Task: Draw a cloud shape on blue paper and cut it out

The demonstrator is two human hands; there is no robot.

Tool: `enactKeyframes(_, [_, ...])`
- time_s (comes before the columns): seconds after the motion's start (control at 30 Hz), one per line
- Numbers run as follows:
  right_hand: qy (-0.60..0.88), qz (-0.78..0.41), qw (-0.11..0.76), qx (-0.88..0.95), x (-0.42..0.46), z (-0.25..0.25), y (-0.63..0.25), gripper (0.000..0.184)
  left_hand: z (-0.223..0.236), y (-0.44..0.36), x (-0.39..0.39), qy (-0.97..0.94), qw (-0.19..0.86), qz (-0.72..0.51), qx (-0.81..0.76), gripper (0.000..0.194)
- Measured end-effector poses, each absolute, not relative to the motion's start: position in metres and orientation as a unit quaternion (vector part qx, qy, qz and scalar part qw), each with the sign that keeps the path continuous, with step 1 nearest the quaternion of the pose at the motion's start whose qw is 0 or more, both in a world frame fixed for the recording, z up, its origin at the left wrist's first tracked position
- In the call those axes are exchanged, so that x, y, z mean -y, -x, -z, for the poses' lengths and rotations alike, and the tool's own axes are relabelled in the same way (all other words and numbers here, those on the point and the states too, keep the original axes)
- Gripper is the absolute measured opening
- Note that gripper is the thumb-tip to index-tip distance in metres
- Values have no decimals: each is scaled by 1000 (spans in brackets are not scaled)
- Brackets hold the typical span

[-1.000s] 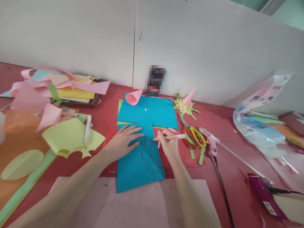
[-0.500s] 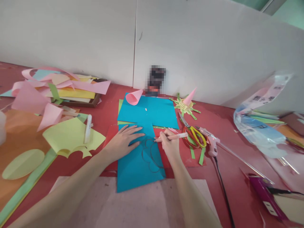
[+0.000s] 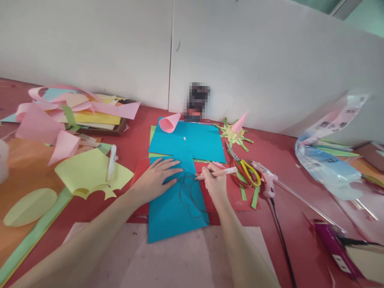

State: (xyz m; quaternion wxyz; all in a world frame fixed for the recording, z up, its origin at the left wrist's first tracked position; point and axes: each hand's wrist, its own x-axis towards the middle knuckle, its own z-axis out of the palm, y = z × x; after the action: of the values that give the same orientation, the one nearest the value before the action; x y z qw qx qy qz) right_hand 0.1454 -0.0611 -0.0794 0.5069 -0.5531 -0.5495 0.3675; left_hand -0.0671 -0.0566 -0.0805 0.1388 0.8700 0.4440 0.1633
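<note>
My left hand (image 3: 157,178) lies flat with fingers spread on a blue sheet of paper (image 3: 168,224), near its upper left part. A pen (image 3: 225,172) is held in my right hand (image 3: 213,182), with its tip at the sheet's right edge. Dark curved lines, like a scalloped outline, are drawn on the right half of this sheet. Behind it lies another blue sheet (image 3: 204,140), bearing a rolled pink paper cone (image 3: 168,123). Red paper (image 3: 220,202) shows beneath the front sheet.
Right of my hand lie yellow-handled scissors (image 3: 250,172) and a corded glue gun (image 3: 268,180). A pink-coned paper piece (image 3: 235,132) stands behind them. Paper scraps (image 3: 39,126) and a white marker (image 3: 111,163) are at left. A plastic bag (image 3: 330,160) and purple power strip (image 3: 337,248) are at right.
</note>
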Motion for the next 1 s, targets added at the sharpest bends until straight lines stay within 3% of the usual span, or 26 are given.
enactKeyframes(1.0, [570,-348,475,573,63,75,-144,33,81,67,57,-871,130,-163,-445,36])
